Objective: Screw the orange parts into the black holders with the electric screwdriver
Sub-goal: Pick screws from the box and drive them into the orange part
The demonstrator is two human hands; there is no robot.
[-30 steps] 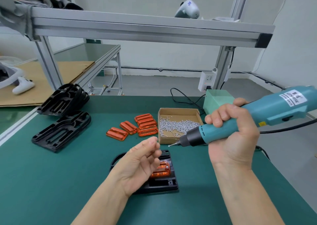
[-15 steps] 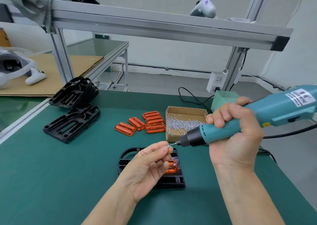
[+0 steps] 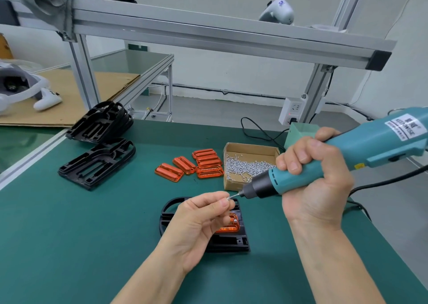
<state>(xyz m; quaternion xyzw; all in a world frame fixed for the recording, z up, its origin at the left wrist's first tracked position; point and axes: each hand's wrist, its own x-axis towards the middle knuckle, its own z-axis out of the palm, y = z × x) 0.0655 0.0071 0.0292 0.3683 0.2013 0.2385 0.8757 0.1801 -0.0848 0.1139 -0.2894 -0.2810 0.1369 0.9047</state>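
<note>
The orange part you are fastening sits in the black holder on the green mat straight in front of you, partly hidden behind your left hand, with one screw head showing at its right end. Your left hand pinches a small screw between thumb and forefinger, held just above the holder and touching the bit of the electric screwdriver. Your right hand is wrapped tight around the teal barrel, the tool tilted with its tip down to the left. Behind, five more orange parts lie loose beside a cardboard box of screws, and spare black holders lie at the far left of the mat.
</note>
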